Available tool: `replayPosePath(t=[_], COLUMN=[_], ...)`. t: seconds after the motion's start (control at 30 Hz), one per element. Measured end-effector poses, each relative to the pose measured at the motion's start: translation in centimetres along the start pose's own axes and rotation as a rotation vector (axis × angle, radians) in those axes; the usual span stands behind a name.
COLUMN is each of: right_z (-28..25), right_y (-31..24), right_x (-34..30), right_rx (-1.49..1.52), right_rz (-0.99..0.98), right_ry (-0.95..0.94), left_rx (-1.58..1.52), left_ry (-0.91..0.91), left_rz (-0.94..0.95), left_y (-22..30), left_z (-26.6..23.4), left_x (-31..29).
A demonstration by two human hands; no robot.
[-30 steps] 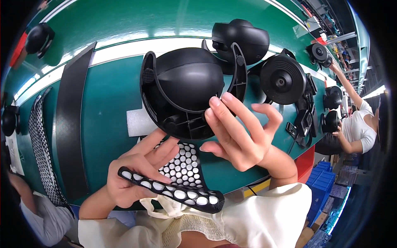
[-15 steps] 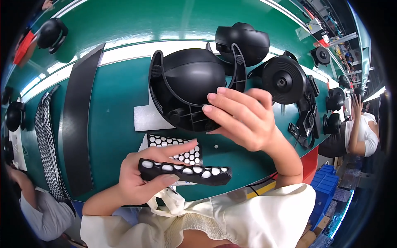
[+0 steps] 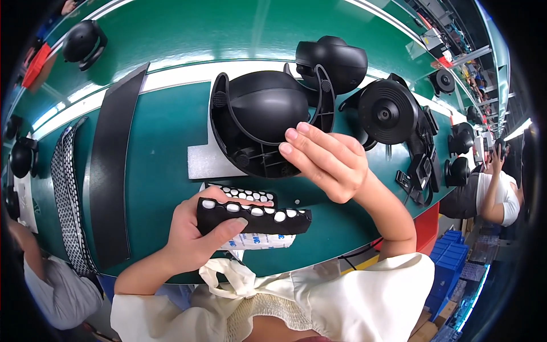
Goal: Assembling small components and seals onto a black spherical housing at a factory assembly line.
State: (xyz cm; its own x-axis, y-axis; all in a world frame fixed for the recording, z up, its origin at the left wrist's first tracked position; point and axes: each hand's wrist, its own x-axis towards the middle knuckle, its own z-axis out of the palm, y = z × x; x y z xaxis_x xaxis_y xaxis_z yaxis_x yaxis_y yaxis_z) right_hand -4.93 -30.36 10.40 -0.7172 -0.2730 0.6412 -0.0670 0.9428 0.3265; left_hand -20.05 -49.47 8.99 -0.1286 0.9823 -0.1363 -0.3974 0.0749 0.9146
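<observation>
My left hand (image 3: 196, 231) grips a folded black sheet of round white pads (image 3: 256, 222), thumb in front and fingers behind. A white printed backing (image 3: 265, 241) shows below it. My right hand (image 3: 333, 162) is at the lower right rim of a round black plastic housing (image 3: 262, 111), its fingers side by side and bent over the front edge. The thumb is hidden behind them, and any small thing under the fingertips is out of sight. Two curved arms rise from the housing, each with a textured round pad inside.
Two more black housings, one domed (image 3: 336, 65) and one with a ringed disc (image 3: 384, 114), stand behind. At left lie a long black strip (image 3: 114, 165) and a dotted strip (image 3: 67, 194). White foam (image 3: 211, 162) sits under the housing. Co-workers are at both sides.
The pad sheet in my left hand has tipped and risen slightly, showing more white backing below. My left index finger has drawn back behind it. My right hand stays at the housing; its thumb is now hidden.
</observation>
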Motion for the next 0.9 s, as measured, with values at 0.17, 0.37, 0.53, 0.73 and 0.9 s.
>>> replayPosePath(t=[0.17,0.37,0.53,0.73,0.9], right_z=[-3.2,-3.3,-3.0,-3.8,-3.8], right_y=[1.6,1.0,1.5,-2.1,-2.0], right_x=[1.0,2.2,1.4,3.4,2.9], right_rx=[0.704,0.305,0.579,1.098,1.285], right_rz=[0.445,0.296,0.31,0.703,0.75], right_ry=[-0.141,-0.149,-0.165,-0.235,-0.224], left_rx=[0.06,0.152,0.201,0.028,0.209], left_ry=[0.057,0.109,0.168,0.212,0.153], left_rz=[0.021,0.02,0.135,0.32,0.356], left_y=[-0.2,0.1,0.6,0.3,0.6], left_z=[0.2,0.1,0.6,2.1,1.2], left_x=[-0.1,0.1,0.7,0.4,1.1])
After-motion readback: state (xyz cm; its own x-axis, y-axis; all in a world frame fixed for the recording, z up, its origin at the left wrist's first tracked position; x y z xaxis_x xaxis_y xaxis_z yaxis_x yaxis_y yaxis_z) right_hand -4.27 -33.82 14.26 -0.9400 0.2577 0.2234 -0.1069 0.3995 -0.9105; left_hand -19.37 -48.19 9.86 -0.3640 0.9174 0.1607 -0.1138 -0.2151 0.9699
